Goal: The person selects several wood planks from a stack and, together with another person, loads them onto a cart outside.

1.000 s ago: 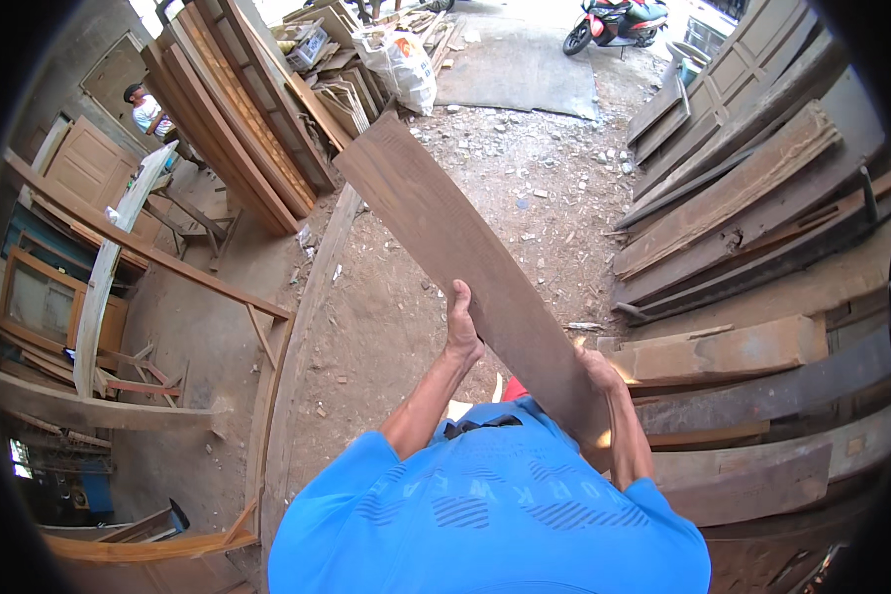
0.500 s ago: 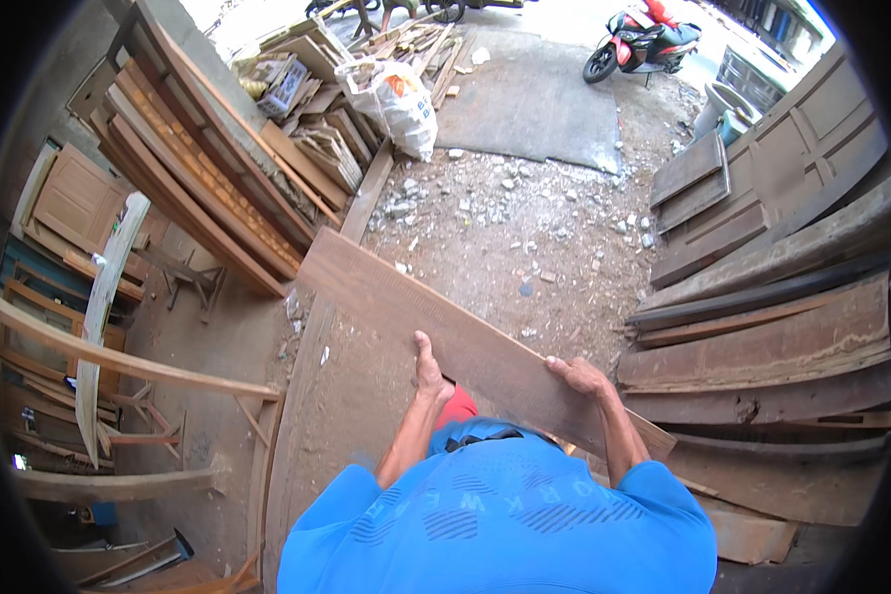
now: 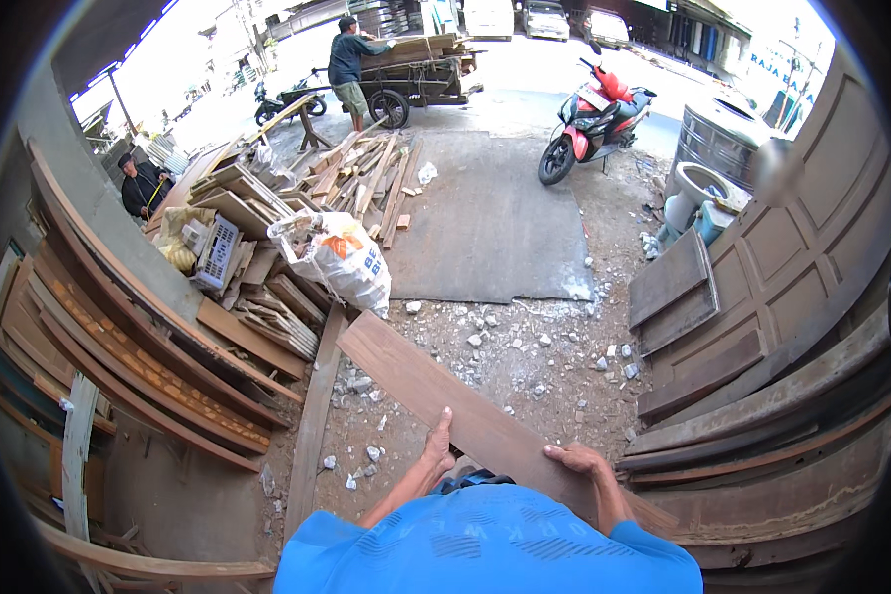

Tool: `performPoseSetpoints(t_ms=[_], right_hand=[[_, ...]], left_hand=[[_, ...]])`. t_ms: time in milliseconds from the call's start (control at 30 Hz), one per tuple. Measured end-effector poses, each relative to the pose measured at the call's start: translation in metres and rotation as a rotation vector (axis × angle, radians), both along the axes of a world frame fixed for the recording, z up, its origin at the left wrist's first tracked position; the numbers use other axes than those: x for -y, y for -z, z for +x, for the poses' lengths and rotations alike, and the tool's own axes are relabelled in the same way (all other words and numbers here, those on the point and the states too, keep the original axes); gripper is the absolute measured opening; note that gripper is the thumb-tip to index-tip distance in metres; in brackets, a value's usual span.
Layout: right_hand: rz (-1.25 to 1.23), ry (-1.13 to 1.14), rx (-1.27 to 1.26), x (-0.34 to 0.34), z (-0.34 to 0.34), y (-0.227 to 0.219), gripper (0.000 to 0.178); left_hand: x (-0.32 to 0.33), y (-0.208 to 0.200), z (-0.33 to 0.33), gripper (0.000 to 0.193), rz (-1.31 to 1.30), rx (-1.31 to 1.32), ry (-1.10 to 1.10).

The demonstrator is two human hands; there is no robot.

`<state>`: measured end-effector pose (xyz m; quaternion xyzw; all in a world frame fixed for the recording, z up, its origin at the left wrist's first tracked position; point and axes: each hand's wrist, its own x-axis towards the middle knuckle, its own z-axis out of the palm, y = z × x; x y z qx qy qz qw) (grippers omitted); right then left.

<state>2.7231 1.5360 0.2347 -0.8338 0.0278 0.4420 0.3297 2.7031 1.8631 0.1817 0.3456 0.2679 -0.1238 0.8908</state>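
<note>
A long, flat brown wooden plank [image 3: 455, 396] lies slantwise in front of my body, its far end up to the left and its near end down by my right forearm. My left hand [image 3: 440, 445] grips the lower edge, thumb laid over the top face and fingers hidden underneath. My right hand [image 3: 579, 460] holds the plank further right, with its thumb on the upper face and the other fingers round the edge. The plank is held above rubble-strewn ground.
Stacked boards [image 3: 148, 346] lean at the left, and old door panels [image 3: 792, 267] at the right. Ahead are a white sack [image 3: 339, 262], scrap wood [image 3: 351, 183], a flat sheet [image 3: 475, 228] and a red motorbike [image 3: 594, 124]. One person [image 3: 351, 69] stands by a loaded cart [image 3: 426, 74]; another person [image 3: 141, 186] is at far left.
My view has tilted up, bringing the street, the cart and two people into sight. Both hands keep their hold on the plank, and the sack and motorbike appear lower in the picture.
</note>
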Motion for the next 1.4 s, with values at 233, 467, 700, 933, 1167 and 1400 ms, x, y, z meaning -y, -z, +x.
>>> performPoseSetpoints(t_ms=[233, 467, 700, 933, 1167, 1400], right_hand=[[0.068, 0.249, 0.066, 0.018, 0.204, 0.013, 0.073], [0.121, 0.244, 0.178, 0.04, 0.457, -0.004, 0.069], [0.122, 0.172, 0.171, 0.015, 0.674, 0.021, 0.064], [0.071, 0.209, 0.245, -0.046, 0.924, 0.042, 0.065], [0.184, 0.272, 0.131, -0.104, 1.126, -0.01, 0.066], [0.341, 0.319, 0.255, -0.103, 1.324, 0.033, 0.074]], left_hand=[[0.029, -0.023, 0.275, 0.063, 0.13, 0.043, 0.135], [0.044, -0.046, 0.525, 0.064, 0.156, 0.289, 0.033], [0.012, -0.021, 0.704, 0.067, 0.168, 0.274, -0.094], [-0.04, 0.014, 0.97, 0.063, 0.23, 0.202, -0.083], [-0.095, -0.05, 1.182, 0.07, 0.259, 0.149, 0.079], [-0.097, -0.061, 1.393, 0.077, 0.463, 0.066, 0.117]])
